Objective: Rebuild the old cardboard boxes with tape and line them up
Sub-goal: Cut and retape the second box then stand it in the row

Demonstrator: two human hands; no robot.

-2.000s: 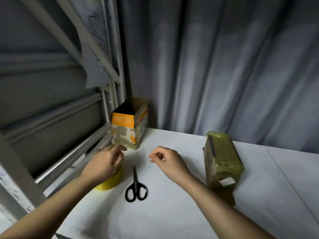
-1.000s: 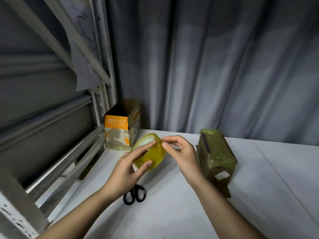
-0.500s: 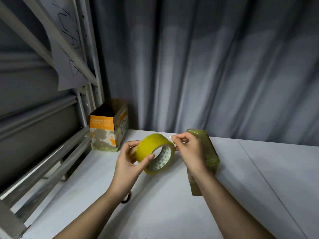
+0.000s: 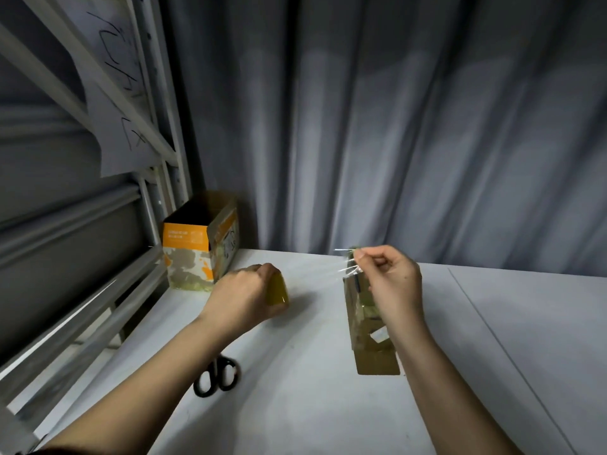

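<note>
Tape stretched between both hands over the table

Left hand [image 4: 241, 298] is wrapped around the yellow tape roll [image 4: 277, 290], which pokes out on the hand's right side. Right hand [image 4: 392, 282] pinches the loose end of the clear strip [image 4: 345, 270], pulled across the gap. A taped-up box [image 4: 364, 320] lies right behind and under the right hand, mid-table. An orange box [image 4: 197, 244], open on top, stands at the table's [image 4: 312, 405] back left corner. Scissors [image 4: 218, 377] lie by the left forearm, near the left edge.
</note>
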